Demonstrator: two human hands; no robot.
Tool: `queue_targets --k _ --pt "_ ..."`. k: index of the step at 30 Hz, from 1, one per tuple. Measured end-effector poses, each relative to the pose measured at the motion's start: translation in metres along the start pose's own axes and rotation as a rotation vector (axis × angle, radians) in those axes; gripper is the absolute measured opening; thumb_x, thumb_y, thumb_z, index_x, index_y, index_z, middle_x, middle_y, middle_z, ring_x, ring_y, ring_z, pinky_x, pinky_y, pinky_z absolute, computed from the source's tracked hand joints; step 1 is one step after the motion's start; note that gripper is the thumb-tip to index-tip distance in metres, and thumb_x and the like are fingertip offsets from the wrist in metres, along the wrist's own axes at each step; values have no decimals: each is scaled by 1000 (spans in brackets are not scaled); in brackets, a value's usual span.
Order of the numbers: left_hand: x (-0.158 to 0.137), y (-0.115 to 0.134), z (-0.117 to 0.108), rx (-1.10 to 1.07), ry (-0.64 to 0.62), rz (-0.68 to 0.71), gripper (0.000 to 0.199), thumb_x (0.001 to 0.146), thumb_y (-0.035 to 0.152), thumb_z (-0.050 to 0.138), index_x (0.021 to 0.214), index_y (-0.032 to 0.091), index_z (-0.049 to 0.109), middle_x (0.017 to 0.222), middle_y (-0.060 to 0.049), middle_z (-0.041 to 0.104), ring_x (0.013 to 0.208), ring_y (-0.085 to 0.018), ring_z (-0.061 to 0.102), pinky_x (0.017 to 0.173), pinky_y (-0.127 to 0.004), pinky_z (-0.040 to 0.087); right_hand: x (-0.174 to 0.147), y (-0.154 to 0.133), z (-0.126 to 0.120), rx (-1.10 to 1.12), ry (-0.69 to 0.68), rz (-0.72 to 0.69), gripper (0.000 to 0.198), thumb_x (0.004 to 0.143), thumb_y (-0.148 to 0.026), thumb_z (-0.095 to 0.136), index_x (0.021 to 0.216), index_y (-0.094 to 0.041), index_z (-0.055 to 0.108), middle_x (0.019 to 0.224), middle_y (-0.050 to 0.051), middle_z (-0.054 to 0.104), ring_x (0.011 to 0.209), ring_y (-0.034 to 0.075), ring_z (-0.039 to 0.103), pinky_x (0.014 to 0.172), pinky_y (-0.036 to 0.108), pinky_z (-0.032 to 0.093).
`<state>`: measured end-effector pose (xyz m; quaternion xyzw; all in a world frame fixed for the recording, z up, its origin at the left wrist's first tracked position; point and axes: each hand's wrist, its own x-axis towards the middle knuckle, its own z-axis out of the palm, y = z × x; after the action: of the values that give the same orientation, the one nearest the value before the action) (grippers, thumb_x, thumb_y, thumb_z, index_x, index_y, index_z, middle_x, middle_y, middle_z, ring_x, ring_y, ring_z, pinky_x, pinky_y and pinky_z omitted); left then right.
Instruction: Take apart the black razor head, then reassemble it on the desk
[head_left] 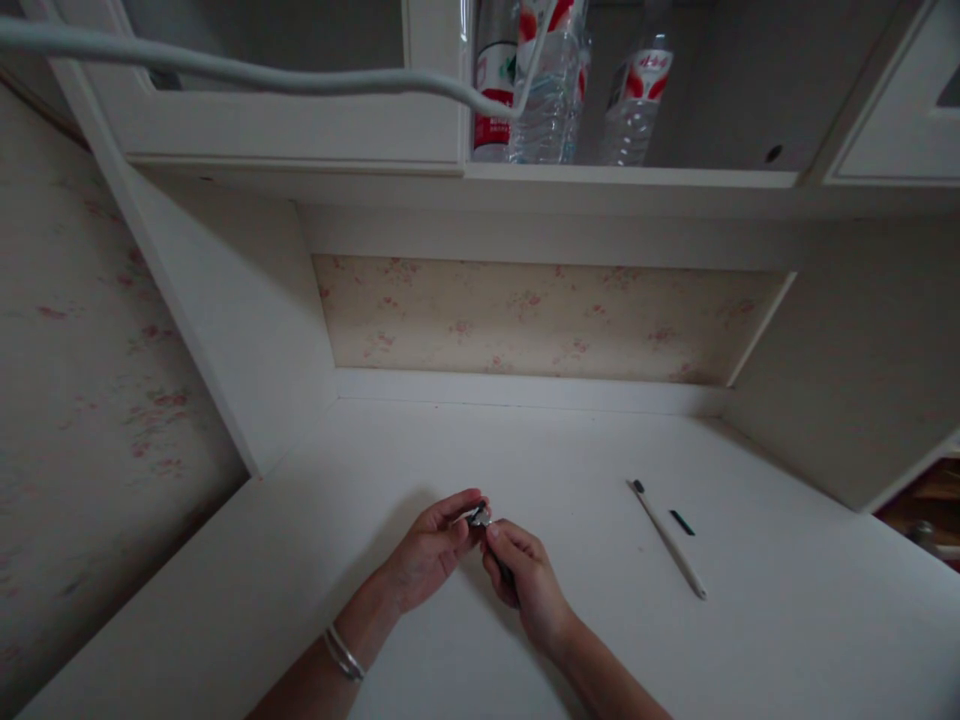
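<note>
Both my hands meet over the white desk, low in the middle of the head view. My left hand [435, 550], with silver bangles at its wrist, pinches a small silver-and-black object [478, 516] between thumb and fingers. Close against it, my right hand [529, 575] is closed around a dark handle-like piece [504, 572], its thumb pressed near the silver part. Whether the two pieces are joined I cannot tell, as the fingers cover much of them. To the right lie a slim white stick with a dark end [671, 545] and a short dark strip [682, 522].
The white desk [420, 440] has side panels and a floral back wall. Above it runs a shelf [637, 178] with several plastic bottles [641, 95]. A white bar-like cable [300, 80] crosses the top left. Floral wallpaper [142, 400] lies left.
</note>
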<state>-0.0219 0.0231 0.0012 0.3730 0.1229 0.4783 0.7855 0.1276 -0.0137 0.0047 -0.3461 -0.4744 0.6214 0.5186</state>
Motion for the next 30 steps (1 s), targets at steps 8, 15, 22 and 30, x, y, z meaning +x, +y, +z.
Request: queue_targets --k 8,15,22,30 --pt "-1 0 -4 -32 -22 -15 42 73 15 74 113 18 63 112 -7 65 104 -15 57 92 -25 40 0 0 1 -22 5 3 43 86 -51 54 61 -16 46 46 -6 36 36 5 24 34 20 14" --pt "-3 2 -3 -17 -21 -52 43 69 16 77 111 18 65 109 -6 66 101 -14 59 93 -24 40 0 -3 0 -67 15 22 48 81 -56 56 57 -16 47 46 -6 34 38 5 23 37 20 13" --pt "-2 4 -2 26 -22 -58 42 67 16 79 107 18 67 105 -5 68 98 -13 59 91 -24 40 0 -3 -4 -25 -4 128 44 80 -56 57 64 -16 50 45 -7 37 35 5 22 35 20 9" --pt "-1 -1 -1 11 30 -47 40 71 18 76 110 18 65 111 -7 66 101 -15 59 96 -26 39 3 -10 -5 -10 -8 121 44 78 -57 59 64 -17 48 45 -7 36 34 4 22 34 19 9"
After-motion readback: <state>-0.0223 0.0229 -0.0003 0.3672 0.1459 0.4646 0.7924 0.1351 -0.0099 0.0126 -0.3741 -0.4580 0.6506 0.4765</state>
